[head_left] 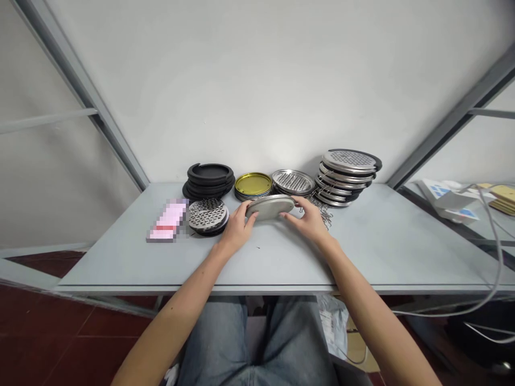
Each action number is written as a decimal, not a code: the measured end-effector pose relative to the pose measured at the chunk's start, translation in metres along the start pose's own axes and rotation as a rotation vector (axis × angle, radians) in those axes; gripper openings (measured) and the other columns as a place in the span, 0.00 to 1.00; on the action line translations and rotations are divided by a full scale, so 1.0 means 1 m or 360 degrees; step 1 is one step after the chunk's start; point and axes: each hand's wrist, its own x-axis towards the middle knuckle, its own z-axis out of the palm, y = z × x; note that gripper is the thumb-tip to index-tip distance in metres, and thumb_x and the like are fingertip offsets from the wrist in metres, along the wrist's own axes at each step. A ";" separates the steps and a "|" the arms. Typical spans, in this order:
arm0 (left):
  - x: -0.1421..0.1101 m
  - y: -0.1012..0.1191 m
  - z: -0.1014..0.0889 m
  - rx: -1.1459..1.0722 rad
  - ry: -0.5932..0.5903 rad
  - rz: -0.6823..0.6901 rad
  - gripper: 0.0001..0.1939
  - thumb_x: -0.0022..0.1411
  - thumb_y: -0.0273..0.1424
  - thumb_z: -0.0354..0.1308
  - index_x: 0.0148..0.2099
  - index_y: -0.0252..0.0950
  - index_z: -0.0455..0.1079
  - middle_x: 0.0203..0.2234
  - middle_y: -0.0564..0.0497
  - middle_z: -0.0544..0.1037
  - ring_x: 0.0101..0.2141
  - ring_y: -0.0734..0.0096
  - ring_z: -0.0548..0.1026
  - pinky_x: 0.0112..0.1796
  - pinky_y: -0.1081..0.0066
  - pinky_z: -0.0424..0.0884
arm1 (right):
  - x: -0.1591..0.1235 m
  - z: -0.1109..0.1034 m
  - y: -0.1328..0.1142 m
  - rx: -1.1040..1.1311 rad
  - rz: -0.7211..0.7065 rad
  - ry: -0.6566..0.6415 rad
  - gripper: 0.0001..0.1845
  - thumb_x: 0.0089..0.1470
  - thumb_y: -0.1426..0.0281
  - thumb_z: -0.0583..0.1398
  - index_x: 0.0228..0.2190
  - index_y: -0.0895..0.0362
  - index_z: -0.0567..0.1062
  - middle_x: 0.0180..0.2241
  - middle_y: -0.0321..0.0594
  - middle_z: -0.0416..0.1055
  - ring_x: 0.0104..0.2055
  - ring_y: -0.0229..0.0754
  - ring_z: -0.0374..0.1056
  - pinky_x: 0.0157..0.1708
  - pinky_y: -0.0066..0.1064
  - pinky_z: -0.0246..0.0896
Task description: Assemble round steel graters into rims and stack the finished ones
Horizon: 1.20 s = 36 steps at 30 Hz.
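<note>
- We are holding a smooth, dull-grey round metal disc [270, 209], tilted on edge above the pale grey tabletop [402, 241], its broad face turning toward us.
- To our left, a stack of matte black notched rings [209, 185] is resting near the wall, and a silver perforated metal disc [207, 215] is topping a low pile in front of it.
- Behind our disc, a shiny yellow-gold shallow round dish [253, 184] is lying on top of a stack, and just beside it a silver grater plate [293, 182] is showing raised, rough teeth.
- At the right, a tall stack of black-rimmed silver perforated discs [349, 163] is leaning slightly; a loose heap of thin silver wire hooks [326, 214] is lying in front of it.
- As for containers, a white and blue box [446, 199] is standing on the neighbouring surface and a crinkled translucent plastic bag [335, 327] is sitting below the table; we are unable to tell their contents.
- Our left hand [238, 228] is pinching the disc's left edge, thumb in front, fingers behind.
- Our right hand [309, 219] is gripping the right edge likewise, so the disc is sitting directly between both hands.
</note>
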 end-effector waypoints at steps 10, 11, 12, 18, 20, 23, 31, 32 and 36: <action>0.000 0.003 0.001 -0.0017 0.0019 0.0015 0.27 0.59 0.31 0.60 0.59 0.36 0.59 0.52 0.43 0.72 0.50 0.61 0.72 0.51 0.62 0.68 | 0.000 -0.007 -0.018 0.0169 -0.0161 0.0057 0.11 0.48 0.65 0.64 0.36 0.54 0.76 0.36 0.41 0.75 0.38 0.45 0.70 0.39 0.38 0.67; 0.000 0.004 0.000 -0.0008 0.0024 0.0041 0.27 0.58 0.30 0.60 0.59 0.36 0.59 0.52 0.43 0.71 0.51 0.61 0.72 0.51 0.62 0.69 | 0.000 -0.007 -0.020 0.0157 -0.0178 0.0040 0.10 0.49 0.65 0.64 0.36 0.53 0.76 0.36 0.41 0.74 0.38 0.45 0.70 0.40 0.38 0.67; 0.000 0.005 0.000 0.0000 0.0024 0.0073 0.28 0.58 0.30 0.61 0.59 0.37 0.60 0.52 0.43 0.71 0.51 0.61 0.71 0.52 0.62 0.68 | 0.000 -0.007 -0.022 0.0142 -0.0192 0.0032 0.09 0.49 0.66 0.63 0.36 0.53 0.76 0.36 0.41 0.74 0.38 0.45 0.70 0.40 0.39 0.67; -0.001 0.005 -0.003 -0.0079 -0.0108 0.0231 0.19 0.60 0.27 0.58 0.54 0.38 0.67 0.50 0.46 0.74 0.49 0.64 0.73 0.50 0.63 0.70 | -0.002 -0.006 -0.023 0.0109 -0.0234 0.0049 0.09 0.47 0.68 0.63 0.35 0.53 0.77 0.36 0.41 0.74 0.39 0.46 0.70 0.41 0.39 0.67; -0.001 0.004 -0.002 -0.0111 -0.0149 0.0223 0.16 0.61 0.27 0.58 0.52 0.37 0.69 0.46 0.46 0.77 0.45 0.65 0.75 0.48 0.63 0.71 | -0.002 -0.006 -0.021 0.0100 -0.0222 0.0028 0.12 0.47 0.68 0.63 0.37 0.53 0.77 0.38 0.41 0.74 0.42 0.47 0.70 0.45 0.40 0.66; 0.000 0.004 0.000 -0.0154 -0.0133 0.0150 0.15 0.60 0.29 0.59 0.50 0.37 0.71 0.44 0.46 0.78 0.43 0.64 0.76 0.46 0.63 0.72 | 0.000 -0.005 -0.015 0.0069 -0.0137 -0.0071 0.23 0.44 0.65 0.66 0.45 0.53 0.73 0.45 0.43 0.73 0.47 0.49 0.68 0.50 0.44 0.63; 0.002 0.002 0.004 -0.0387 0.0011 -0.0063 0.15 0.58 0.31 0.61 0.48 0.35 0.73 0.43 0.46 0.79 0.43 0.63 0.76 0.47 0.64 0.71 | 0.001 0.002 0.003 0.0251 0.0163 -0.0079 0.23 0.48 0.62 0.64 0.46 0.55 0.73 0.46 0.44 0.74 0.45 0.48 0.70 0.45 0.43 0.67; 0.002 0.002 0.005 -0.0436 0.0010 -0.0092 0.15 0.58 0.32 0.60 0.48 0.35 0.72 0.43 0.46 0.79 0.43 0.63 0.76 0.47 0.65 0.71 | 0.001 0.002 0.004 0.0279 0.0203 -0.0091 0.23 0.47 0.61 0.65 0.46 0.55 0.73 0.46 0.45 0.74 0.44 0.47 0.71 0.45 0.43 0.68; 0.005 0.001 0.008 -0.0699 0.0066 -0.0246 0.15 0.58 0.34 0.59 0.46 0.33 0.71 0.40 0.47 0.79 0.41 0.65 0.76 0.44 0.68 0.72 | 0.003 0.000 0.001 0.0407 0.0239 -0.0316 0.20 0.49 0.60 0.63 0.43 0.56 0.74 0.41 0.43 0.76 0.43 0.46 0.72 0.47 0.42 0.67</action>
